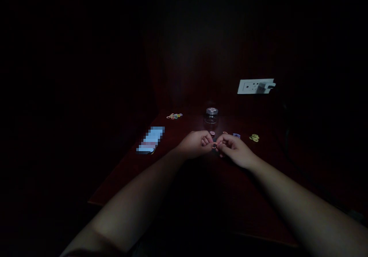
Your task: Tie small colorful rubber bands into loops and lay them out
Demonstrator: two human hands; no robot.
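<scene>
Between the fingertips of both hands is a small orange ring that looks like an elastic hair tie (214,145). My left hand (197,144) pinches its left side, fingers curled. On its right side, my right hand (237,150) pinches it with thumb and forefinger. Just beyond the hands lie a pink hair tie bundle (212,133), an orange one (225,133) partly hidden by my right hand, and purple ones (236,135). Yellow hair ties (254,137) form a small pile farther right. Something orange-pink also shows under my right fingers, too small to make out.
A clear round jar (212,116) with a lid stands behind the hands. Mixed-colour hair ties (174,116) lie at the back left. A lit phone (151,139), its screen blurred, rests near the left edge of the dark red table (129,184). A wall socket (250,86) holds a plug.
</scene>
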